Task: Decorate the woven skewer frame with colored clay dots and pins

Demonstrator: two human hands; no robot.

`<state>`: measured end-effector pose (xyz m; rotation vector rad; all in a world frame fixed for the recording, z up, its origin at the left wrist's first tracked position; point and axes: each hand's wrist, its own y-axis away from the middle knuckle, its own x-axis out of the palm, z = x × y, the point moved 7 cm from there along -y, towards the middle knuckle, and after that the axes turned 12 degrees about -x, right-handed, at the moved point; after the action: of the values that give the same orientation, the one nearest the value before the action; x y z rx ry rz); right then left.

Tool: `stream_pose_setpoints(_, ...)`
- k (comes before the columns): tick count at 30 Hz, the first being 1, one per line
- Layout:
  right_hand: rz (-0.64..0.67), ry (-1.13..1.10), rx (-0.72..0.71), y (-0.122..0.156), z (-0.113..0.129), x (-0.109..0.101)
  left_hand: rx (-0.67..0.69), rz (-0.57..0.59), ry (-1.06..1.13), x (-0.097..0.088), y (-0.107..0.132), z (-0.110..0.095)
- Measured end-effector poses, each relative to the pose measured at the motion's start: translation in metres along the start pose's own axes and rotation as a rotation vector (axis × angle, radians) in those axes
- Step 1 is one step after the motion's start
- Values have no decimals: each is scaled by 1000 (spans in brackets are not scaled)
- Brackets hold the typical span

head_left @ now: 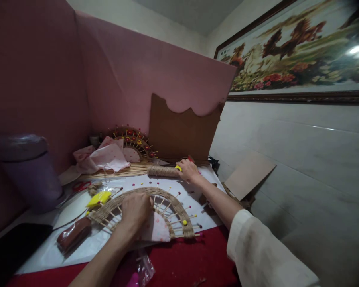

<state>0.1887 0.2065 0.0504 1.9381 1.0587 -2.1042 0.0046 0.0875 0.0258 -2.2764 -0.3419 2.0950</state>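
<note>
A half-round fan (179,211) made of thin sticks, wound twine and pink-dotted white fabric lies on the white sheet. Small yellow, pink and brown balls tip its sticks. My left hand (136,209) is closed over the fan's middle, its fingertips largely hidden behind the knuckles. Farther back, my right hand (189,170) reaches past the fan, fingers bent down at a small yellow piece (178,168) that they partly cover. That piece is beside the right end of a roll of twine (162,171).
A yellow packet (98,199), a brown packet (74,236) and red-handled scissors (81,185) lie left. Farther left stand a purple tumbler (30,171) and a black flat object (18,247). Behind are bundled sticks (119,171), a decorated fan (137,139) and cardboard (182,131).
</note>
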Motion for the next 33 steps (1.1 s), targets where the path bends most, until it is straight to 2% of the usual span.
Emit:
stream_pose_setpoints(4, -147, -57, 62, 18, -9, -30, -1, 4, -6, 4, -3, -1)
stream_pose_setpoints(10, -380, -143, 85, 66, -7, -86, 31, 42, -10, 3, -11, -15)
stream_pose_setpoints(13, -477, -221, 82, 91, -2, -101, 39, 40, -7, 4, -16, -24)
stream_pose_setpoints(17, -420, -293, 12, 117, 18, -95, 47, 32, 6, 6, -12, -30)
stream_pose_setpoints(23, -282, -252, -148, 149, 69, -85, 138, 18, 70, -4, 16, -28)
stream_pose_setpoints(28, -257, -184, -198, 166, 94, -84, 117, 38, 123, -26, 15, 0)
stream_pose_setpoints(30, -207, -174, -197, 167, 101, -79, 143, 95, 145, -30, 11, 13)
stream_pose_setpoints(32, -149, -158, -200, 167, 108, -74, 222, 209, 182, -24, 13, 20)
stream_pose_setpoints(33, -121, -151, -203, 166, 111, -71, 267, 229, 198, -22, 15, 24)
